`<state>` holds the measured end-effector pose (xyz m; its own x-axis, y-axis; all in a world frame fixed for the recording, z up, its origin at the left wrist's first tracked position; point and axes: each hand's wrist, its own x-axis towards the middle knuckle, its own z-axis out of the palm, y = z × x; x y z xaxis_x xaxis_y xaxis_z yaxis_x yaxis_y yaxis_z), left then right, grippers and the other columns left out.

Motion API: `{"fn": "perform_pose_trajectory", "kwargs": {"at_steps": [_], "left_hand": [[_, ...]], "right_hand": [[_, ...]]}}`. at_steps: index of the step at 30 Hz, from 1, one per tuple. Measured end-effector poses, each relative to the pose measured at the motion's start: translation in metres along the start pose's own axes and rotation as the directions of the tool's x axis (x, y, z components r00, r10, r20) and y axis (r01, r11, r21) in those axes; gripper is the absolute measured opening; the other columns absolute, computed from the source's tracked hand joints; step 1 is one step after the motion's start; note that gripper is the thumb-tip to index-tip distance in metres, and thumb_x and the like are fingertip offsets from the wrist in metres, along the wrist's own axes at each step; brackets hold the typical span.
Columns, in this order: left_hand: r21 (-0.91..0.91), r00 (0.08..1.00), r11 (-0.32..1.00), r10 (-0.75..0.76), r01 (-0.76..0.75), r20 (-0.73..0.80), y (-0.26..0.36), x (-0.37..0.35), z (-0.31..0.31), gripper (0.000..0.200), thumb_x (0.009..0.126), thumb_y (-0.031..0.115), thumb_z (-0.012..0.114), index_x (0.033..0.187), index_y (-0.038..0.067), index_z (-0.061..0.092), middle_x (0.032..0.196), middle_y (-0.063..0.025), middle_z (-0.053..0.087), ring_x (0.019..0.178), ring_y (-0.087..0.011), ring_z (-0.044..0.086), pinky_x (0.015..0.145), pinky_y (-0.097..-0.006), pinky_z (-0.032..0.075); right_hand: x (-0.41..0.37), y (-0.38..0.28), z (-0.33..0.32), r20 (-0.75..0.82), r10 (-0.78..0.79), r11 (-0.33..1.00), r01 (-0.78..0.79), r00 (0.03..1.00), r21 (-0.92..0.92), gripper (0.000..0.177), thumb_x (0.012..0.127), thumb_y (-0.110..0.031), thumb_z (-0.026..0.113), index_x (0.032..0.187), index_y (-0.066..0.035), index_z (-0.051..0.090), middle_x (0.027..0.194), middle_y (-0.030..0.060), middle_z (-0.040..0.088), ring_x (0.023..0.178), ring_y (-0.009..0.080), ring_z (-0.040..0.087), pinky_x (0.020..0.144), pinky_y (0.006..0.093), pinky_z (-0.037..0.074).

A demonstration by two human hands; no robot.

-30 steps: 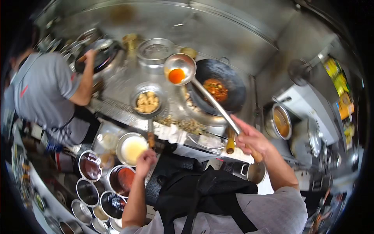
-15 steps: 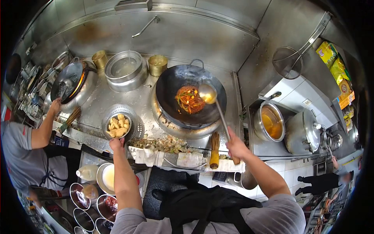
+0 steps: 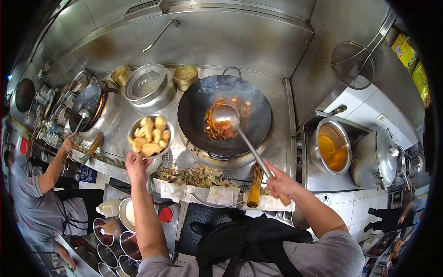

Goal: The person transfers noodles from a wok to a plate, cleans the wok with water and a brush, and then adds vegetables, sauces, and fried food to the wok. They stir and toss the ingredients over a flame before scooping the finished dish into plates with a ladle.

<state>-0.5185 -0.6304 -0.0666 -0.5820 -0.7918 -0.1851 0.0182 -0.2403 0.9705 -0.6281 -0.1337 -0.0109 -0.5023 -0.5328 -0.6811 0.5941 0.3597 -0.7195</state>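
My left hand is closed on the near rim of a metal bowl. Golden fried pieces fill this bowl, held left of the black wok. Beneath it a perforated colander is partly hidden. My right hand grips the wooden-ended handle of a ladle. The ladle's bowl rests among reddish saucy food in the wok, with some vapour rising. A bamboo brush lies just left of my right hand.
Food scraps line the stove's front edge. A pot of water stands behind, beside brass-coloured tins. At right are a bowl of amber liquid and a lidded pot. A co-worker handles another wok at left.
My left hand has lifted the bowl of fried pieces up and away from the colander, slightly rightward. The ladle has moved left and down into the food. More vapour shows over the wok.
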Motion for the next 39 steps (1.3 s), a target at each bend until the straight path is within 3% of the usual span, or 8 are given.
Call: {"fn": "perform_pose_trajectory", "kwargs": {"at_steps": [3, 7, 9, 14, 19, 21, 28, 39], "left_hand": [[0.012, 0.989, 1.0, 0.004, -0.006, 0.15, -0.001, -0.007, 0.065, 0.009, 0.087, 0.003, 0.058, 0.084, 0.008, 0.051, 0.082, -0.0062, 0.059, 0.067, -0.0171, 0.063, 0.059, -0.0302, 0.059], [0.463, 0.977, 0.865, 0.124, -0.193, 0.175, -0.036, -0.018, 0.144, 0.004, 0.084, 0.0, 0.056, 0.085, 0.002, 0.053, 0.104, -0.0196, 0.063, 0.07, -0.0246, 0.065, 0.061, -0.0366, 0.058], [0.613, 0.65, 0.346, 0.656, -0.71, 0.382, -0.054, -0.026, 0.161, 0.008, 0.082, -0.001, 0.055, 0.09, 0.0, 0.055, 0.123, -0.0273, 0.057, 0.078, -0.0392, 0.065, 0.067, -0.0438, 0.055], [0.667, 0.638, 0.294, 0.685, -0.684, 0.352, -0.042, -0.018, 0.172, 0.008, 0.08, -0.001, 0.053, 0.088, 0.0, 0.053, 0.132, -0.0313, 0.049, 0.096, -0.0487, 0.059, 0.075, -0.0525, 0.051], [0.644, 0.552, 0.296, 0.799, -0.706, 0.239, 0.002, -0.034, 0.154, 0.008, 0.078, -0.005, 0.054, 0.084, -0.004, 0.048, 0.092, -0.0302, 0.059, 0.098, -0.0482, 0.059, 0.082, -0.052, 0.046], [0.6, 0.872, 0.698, 0.49, -0.391, -0.003, 0.034, -0.075, 0.138, 0.009, 0.08, -0.006, 0.054, 0.079, -0.002, 0.046, 0.078, -0.0201, 0.058, 0.078, -0.0337, 0.064, 0.075, -0.0449, 0.054], [-0.154, 0.914, 0.946, 0.221, -0.286, -0.341, 0.027, -0.185, -0.064, 0.025, 0.092, 0.0, 0.051, 0.116, 0.005, 0.057, 0.089, -0.003, 0.063, 0.062, -0.0083, 0.06, 0.06, -0.0261, 0.061], [0.036, 0.037, 0.81, 0.071, -0.585, -0.997, -0.036, -0.535, -0.273, 0.018, 0.089, 0.002, 0.051, 0.106, 0.005, 0.055, 0.085, -0.0044, 0.062, 0.068, -0.0128, 0.061, 0.053, -0.0285, 0.058]], "right_hand": [[0.035, -0.002, -0.024, 0.032, -0.073, 0.996, 0.071, 0.997, 0.058, 0.078, 0.094, -0.005, 0.049, 0.156, -0.029, 0.009, 0.064, 0.0023, 0.047, 0.05, 0.0133, 0.049, 0.045, 0.0303, 0.042], [0.068, 0.04, -0.029, -0.219, -0.469, 0.471, 0.032, 0.856, -0.882, 0.085, 0.091, -0.007, 0.051, 0.155, -0.028, 0.0, 0.074, 0.0235, 0.062, 0.061, 0.0358, 0.063, 0.062, 0.0488, 0.051], [0.058, 0.057, -0.045, -0.251, -0.359, 0.543, -0.018, 0.899, -0.839, 0.091, 0.088, -0.008, 0.053, 0.154, -0.028, -0.005, 0.081, 0.0305, 0.064, 0.072, 0.0452, 0.064, 0.074, 0.0536, 0.049], [0.043, 0.088, -0.074, -0.242, -0.302, 0.718, 0.053, 0.922, -0.695, 0.09, 0.087, -0.009, 0.053, 0.155, -0.032, -0.001, 0.08, 0.0256, 0.065, 0.075, 0.0435, 0.065, 0.074, 0.0518, 0.049], [0.051, 0.096, -0.089, -0.284, -0.364, 0.71, 0.067, 0.887, -0.701, 0.086, 0.086, -0.007, 0.055, 0.155, -0.031, 0.01, 0.079, 0.022, 0.065, 0.075, 0.039, 0.065, 0.074, 0.0479, 0.048], [0.048, 0.095, -0.088, -0.279, -0.412, 0.713, 0.117, 0.867, -0.691, 0.084, 0.085, -0.005, 0.055, 0.155, -0.028, 0.014, 0.071, 0.0184, 0.059, 0.066, 0.0308, 0.059, 0.067, 0.0435, 0.047], [0.075, 0.102, -0.086, -0.119, -0.522, 0.843, 0.489, 0.845, -0.223, 0.081, 0.093, -0.007, 0.054, 0.154, -0.022, 0.003, 0.07, 0.0015, 0.051, 0.048, 0.0109, 0.05, 0.041, 0.0288, 0.044], [0.156, 0.003, -0.027, 0.044, -0.337, 0.941, 0.338, 0.94, -0.014, 0.046, 0.1, -0.014, 0.046, 0.143, -0.023, 0.035, 0.064, -0.0012, 0.038, 0.045, 0.0089, 0.036, 0.038, 0.0265, 0.035]]}}
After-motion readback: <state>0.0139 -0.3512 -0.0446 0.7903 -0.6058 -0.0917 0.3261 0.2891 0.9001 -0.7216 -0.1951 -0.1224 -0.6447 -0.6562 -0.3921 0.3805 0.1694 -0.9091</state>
